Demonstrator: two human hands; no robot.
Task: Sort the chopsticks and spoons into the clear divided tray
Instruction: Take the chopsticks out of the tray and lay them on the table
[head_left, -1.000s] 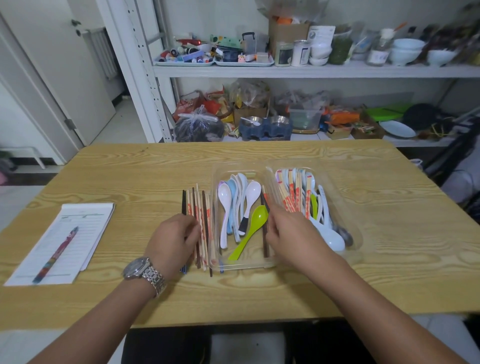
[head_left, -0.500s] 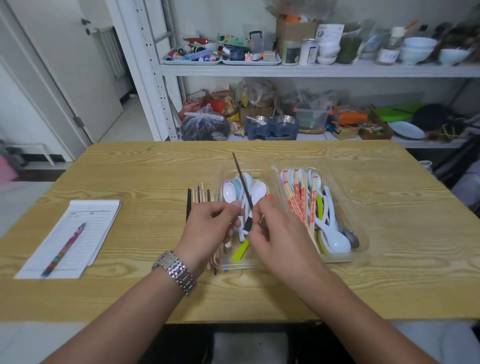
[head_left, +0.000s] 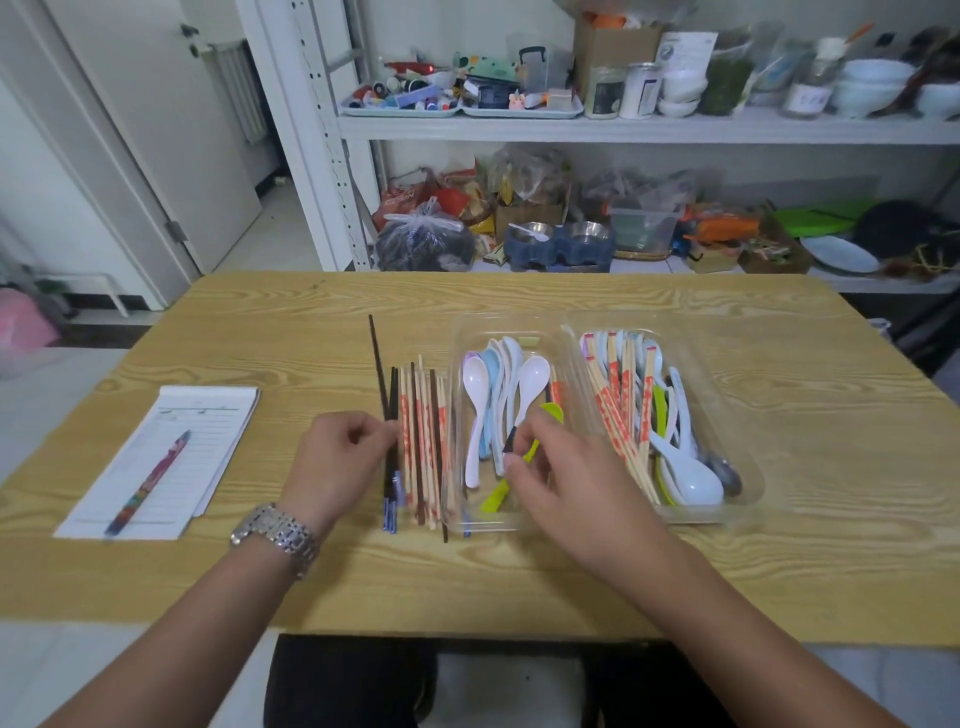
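Left hand (head_left: 340, 460): fingers curled, pinching dark chopstick (head_left: 377, 364) by its near end, far tip pointing away over worktop (head_left: 779, 545).
Right hand (head_left: 558, 478): over tray's left compartment, fingers bent at black handle tip of white spoon (head_left: 535, 379); actual grip impossible to tell.
Clear divided tray (head_left: 750, 467): on worktop; spoons in left compartment, chopsticks mixed with spoons in right.
Loose chopsticks (head_left: 426, 441): in a row just beside tray's left wall.

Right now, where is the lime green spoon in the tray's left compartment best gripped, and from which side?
Probably pinch the lime green spoon at its handle end, from above on the near side. That end points toward the person and lies bare near the clear tray's near wall; the bowl sits farther in beside white spoons, and the right hand covers the middle.
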